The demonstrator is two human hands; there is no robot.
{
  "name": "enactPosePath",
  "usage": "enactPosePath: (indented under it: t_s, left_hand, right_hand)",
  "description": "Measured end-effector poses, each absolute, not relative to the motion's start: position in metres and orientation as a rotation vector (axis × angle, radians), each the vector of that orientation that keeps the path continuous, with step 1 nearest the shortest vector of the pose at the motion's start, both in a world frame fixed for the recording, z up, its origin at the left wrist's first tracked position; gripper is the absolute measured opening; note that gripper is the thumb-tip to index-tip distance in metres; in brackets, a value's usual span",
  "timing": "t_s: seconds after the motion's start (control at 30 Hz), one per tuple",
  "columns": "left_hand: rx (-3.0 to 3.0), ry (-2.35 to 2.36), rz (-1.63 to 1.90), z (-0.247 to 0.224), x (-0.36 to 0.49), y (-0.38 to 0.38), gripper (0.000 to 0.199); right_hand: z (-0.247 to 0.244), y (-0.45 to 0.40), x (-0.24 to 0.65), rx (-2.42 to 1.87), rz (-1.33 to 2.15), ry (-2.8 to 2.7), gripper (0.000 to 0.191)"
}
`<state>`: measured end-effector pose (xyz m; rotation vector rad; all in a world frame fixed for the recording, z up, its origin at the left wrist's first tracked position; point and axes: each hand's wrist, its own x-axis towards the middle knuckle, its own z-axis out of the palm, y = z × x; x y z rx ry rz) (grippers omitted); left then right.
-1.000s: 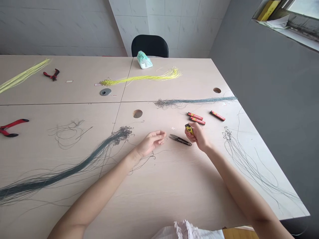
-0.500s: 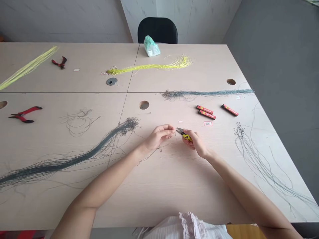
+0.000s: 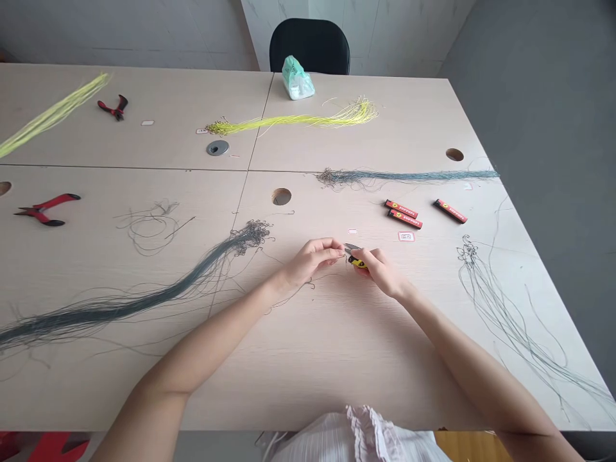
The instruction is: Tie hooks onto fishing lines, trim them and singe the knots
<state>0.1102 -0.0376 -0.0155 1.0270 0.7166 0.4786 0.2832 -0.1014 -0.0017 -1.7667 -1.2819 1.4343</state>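
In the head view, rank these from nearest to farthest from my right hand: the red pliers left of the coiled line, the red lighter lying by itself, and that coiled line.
From your right hand:
1. Lone red lighter: beyond it, to the right.
2. Coiled line: across to the left.
3. Red pliers: farther left, past the coil.

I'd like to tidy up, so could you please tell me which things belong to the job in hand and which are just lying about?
In use:
thin strand, in the left hand
yellow lighter and snips, in the right hand

Apparently just lying about:
red lighters
red-handled pliers
yellow bundles
plastic bag
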Motion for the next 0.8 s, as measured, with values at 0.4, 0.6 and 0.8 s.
enactPosePath:
  t_s: [0.4,0.6,0.8]
  left_hand:
    - [1.064,0.727,0.475,-0.02,0.109,-0.035,0.018]
    - [1.106,0.741,0.488,-0.018,0.111,-0.036,0.019]
    - [1.285,0.817,0.7,-0.014,0.111,-0.053,0.016]
  right_hand:
    - [-0.003,-0.102,0.282,-1.748,1.459,-1.205,0.04]
    - [-0.003,-0.102,0.282,-1.734,1.457,-1.174,0.043]
    - [-0.004,-0.107,0.281,-1.697,1.439,-1.053,0.04]
